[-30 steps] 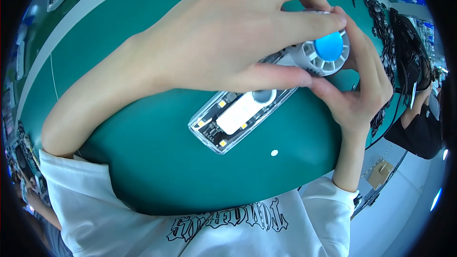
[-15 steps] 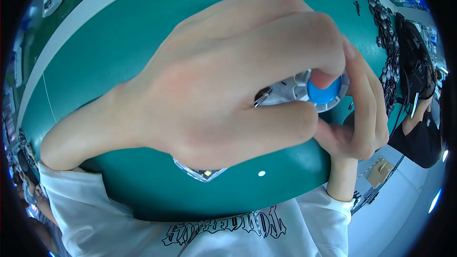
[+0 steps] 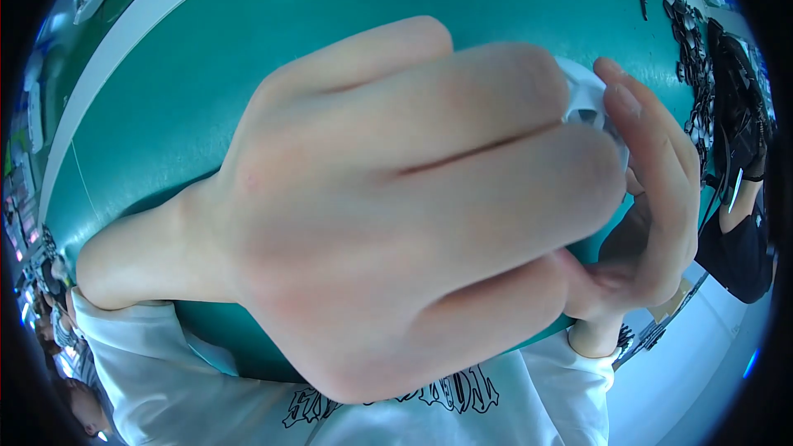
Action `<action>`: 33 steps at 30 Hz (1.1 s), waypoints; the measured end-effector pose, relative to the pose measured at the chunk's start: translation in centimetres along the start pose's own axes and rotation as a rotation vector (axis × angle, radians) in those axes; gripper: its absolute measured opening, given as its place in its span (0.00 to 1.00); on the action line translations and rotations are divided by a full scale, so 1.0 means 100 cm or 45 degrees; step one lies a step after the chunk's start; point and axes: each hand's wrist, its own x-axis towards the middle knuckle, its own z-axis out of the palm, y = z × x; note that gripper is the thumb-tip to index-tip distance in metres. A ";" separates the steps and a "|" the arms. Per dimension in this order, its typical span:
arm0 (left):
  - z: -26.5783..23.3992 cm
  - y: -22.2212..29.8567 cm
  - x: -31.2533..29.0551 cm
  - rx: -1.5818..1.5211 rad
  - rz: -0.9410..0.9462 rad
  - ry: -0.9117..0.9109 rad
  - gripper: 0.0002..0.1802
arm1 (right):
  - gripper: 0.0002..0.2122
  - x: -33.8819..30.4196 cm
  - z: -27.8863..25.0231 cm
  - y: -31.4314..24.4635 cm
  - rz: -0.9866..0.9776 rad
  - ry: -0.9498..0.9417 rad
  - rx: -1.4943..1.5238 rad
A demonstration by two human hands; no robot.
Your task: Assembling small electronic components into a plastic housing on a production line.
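Note:
My left hand [image 3: 380,215] fills the middle of the head view, its back toward me and its fingers curled over a silvery, ribbed round part [image 3: 585,92]. Only a pale rim and a bit of metal of that part show past the knuckles. On its right side my right hand [image 3: 657,173] curves round with bent fingers, the index fingertip beside the rim and the thumb low, close to the left hand's fingers. The fingertips of the left hand, and most of the part, are hidden behind the left hand.
Both hands are above a green table mat [image 3: 157,107] with a pale border. Along its right side lies a row of small black parts [image 3: 692,74], with one dark piece [image 3: 643,5] apart. Beyond are a black bag-like bundle [image 3: 735,107] and another person's black sleeve [image 3: 739,260].
My left hand has turned and closed further over the part, covering its blue centre. A clear-edged object with a small light and a white disc below the hand are now hidden. The view has shifted slightly.

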 end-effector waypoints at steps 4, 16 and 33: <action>0.023 -0.011 0.002 -0.127 -0.007 0.057 0.17 | 0.33 -0.040 0.003 0.034 0.082 0.101 -0.394; 0.013 -0.003 0.014 0.045 -0.048 -0.114 0.18 | 0.40 -0.014 -0.014 0.032 0.332 -0.066 0.517; -0.003 -0.013 0.004 0.198 -0.060 -0.109 0.21 | 0.37 -0.018 -0.014 0.040 0.358 -0.136 0.314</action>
